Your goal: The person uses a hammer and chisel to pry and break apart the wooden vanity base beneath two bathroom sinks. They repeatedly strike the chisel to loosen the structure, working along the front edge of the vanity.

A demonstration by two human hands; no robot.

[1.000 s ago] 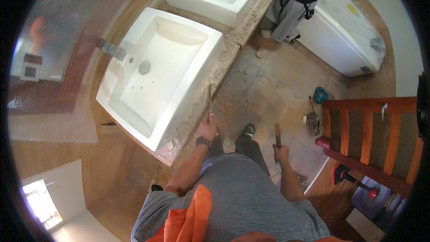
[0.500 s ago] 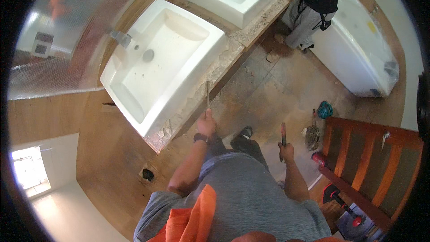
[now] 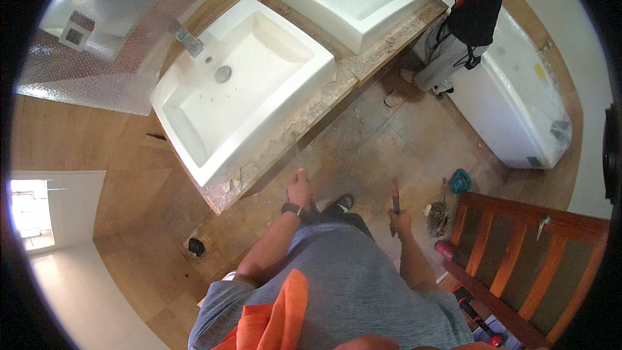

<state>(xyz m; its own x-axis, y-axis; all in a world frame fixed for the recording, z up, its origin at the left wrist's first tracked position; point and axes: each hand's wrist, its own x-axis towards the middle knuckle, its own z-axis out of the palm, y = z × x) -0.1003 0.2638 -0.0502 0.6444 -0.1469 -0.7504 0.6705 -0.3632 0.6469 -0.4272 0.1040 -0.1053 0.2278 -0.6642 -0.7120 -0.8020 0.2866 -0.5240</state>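
Observation:
My left hand point(image 3: 299, 189), with a dark band on its wrist, is just off the front edge of the stone-topped vanity counter point(image 3: 278, 131). Its fingers look curled, and what they hold, if anything, does not show. To the right, over the floor, my right hand point(image 3: 400, 223) is closed around a slim hand tool point(image 3: 396, 199) with an orange-red upper end and dark lower part; its exact kind is unclear. The nearer white basin point(image 3: 243, 71) stands on the counter beyond my left hand. Rough, chipped material lines the counter's front strip.
A second white basin point(image 3: 356, 3) stands farther along, with a co-worker point(image 3: 476, 3) reaching over it. A plastic-wrapped bathtub point(image 3: 499, 104) is at right. Near my right hand are a brush-like bundle point(image 3: 438, 219), a teal object point(image 3: 460, 181) and a slatted wooden door point(image 3: 518, 253).
The thin chisel-like tool in my left hand no longer shows, and that hand is now clear of the counter edge. My right hand moved slightly left. The co-worker's arm now reaches over the far basin.

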